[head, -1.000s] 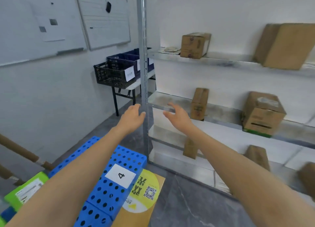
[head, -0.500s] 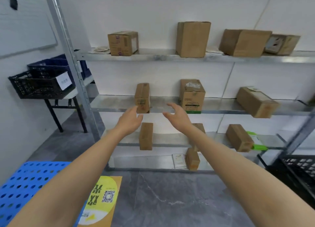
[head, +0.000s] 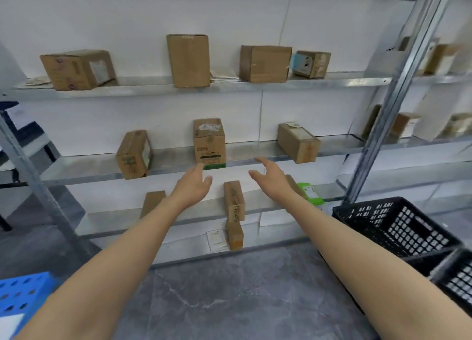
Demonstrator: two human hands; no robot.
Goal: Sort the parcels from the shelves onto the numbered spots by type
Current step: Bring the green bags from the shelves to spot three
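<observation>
Metal shelves (head: pixel 255 85) carry several brown cardboard parcels. On the middle shelf a box with a green bottom strip (head: pixel 209 141) stands in the centre, with a box (head: pixel 134 154) to its left and another (head: pixel 297 142) to its right. My left hand (head: pixel 194 183) and my right hand (head: pixel 270 174) reach forward, both open and empty, just below and in front of the centre box. A narrow upright box (head: pixel 233 200) sits on the lower shelf between my hands. A green flat parcel (head: pixel 310 192) lies to the right, partly hidden by my right arm.
Black plastic crates (head: pixel 398 227) stand at the right on the floor. A blue perforated pallet (head: pixel 20 296) shows at the lower left. A steel upright (head: pixel 398 91) divides this shelf bay from another bay with more boxes. The floor is grey stone.
My view has swung right, from the blue pallet and the shelf post to facing the shelves. Both hands stay open and now hover in front of the middle shelf's centre box.
</observation>
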